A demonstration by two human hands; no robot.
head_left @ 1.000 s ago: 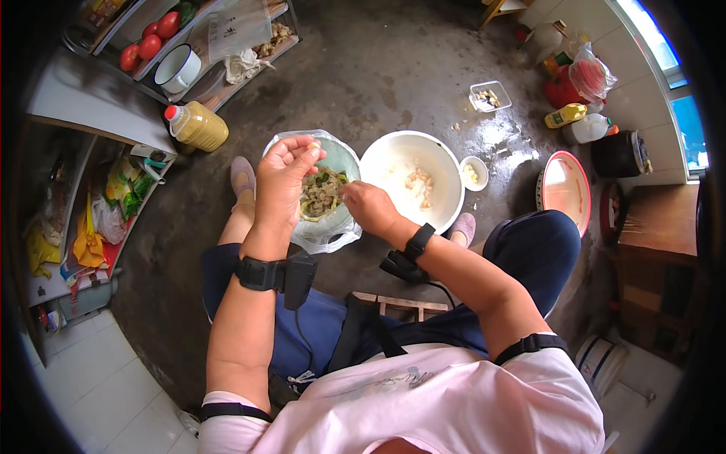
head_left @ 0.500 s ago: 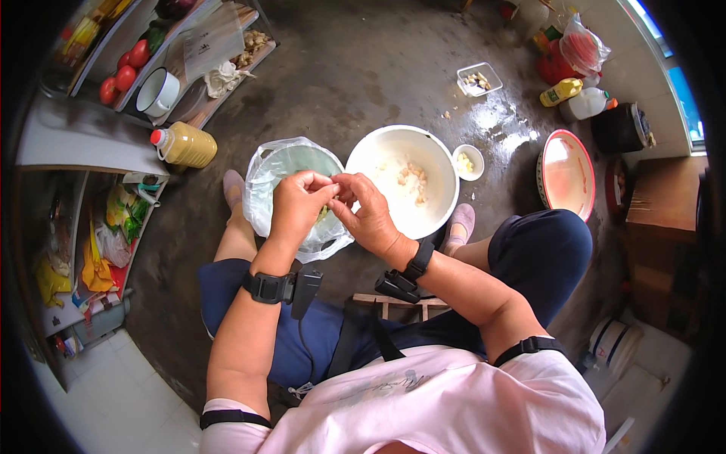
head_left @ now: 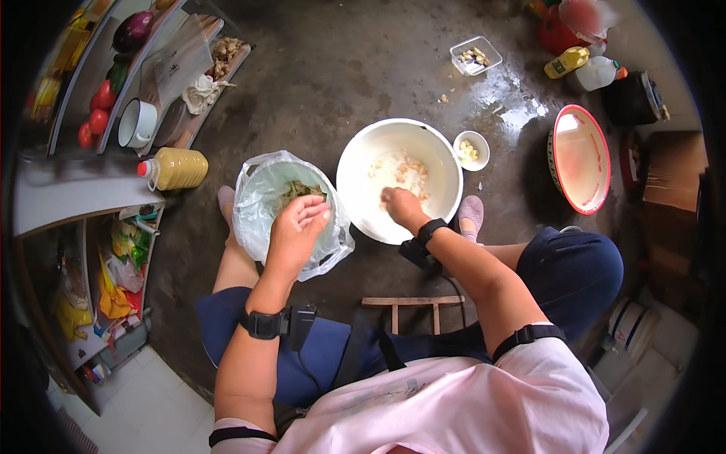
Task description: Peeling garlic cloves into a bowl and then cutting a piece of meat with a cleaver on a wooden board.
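Observation:
My left hand [head_left: 294, 234] is over a bin lined with a clear plastic bag [head_left: 252, 198], its fingers stretched out, with nothing visible between them. Dark green leafy scraps [head_left: 301, 190] lie in the bag beside the fingertips. Inside the rim of a large white basin [head_left: 355, 155], my right hand [head_left: 404, 209] reaches down with curled fingers. Its fingertips are blurred, and whatever they pinch is hidden. Small pinkish-white pieces [head_left: 409, 171] lie on the basin's bottom near that hand.
A small white bowl [head_left: 484, 155] of pale yellow pieces touches the basin's right side. Farther off sits a clear plastic tray [head_left: 495, 54]. To the right stands a red-rimmed enamel basin [head_left: 581, 151]; at left are an oil jug [head_left: 180, 168] and shelves [head_left: 83, 185]. A wooden stool [head_left: 412, 301] is nearer.
My hands were together above the bin's edge and have parted. The right one moved right and down into the white basin; the left stayed over the bin and its fingers opened.

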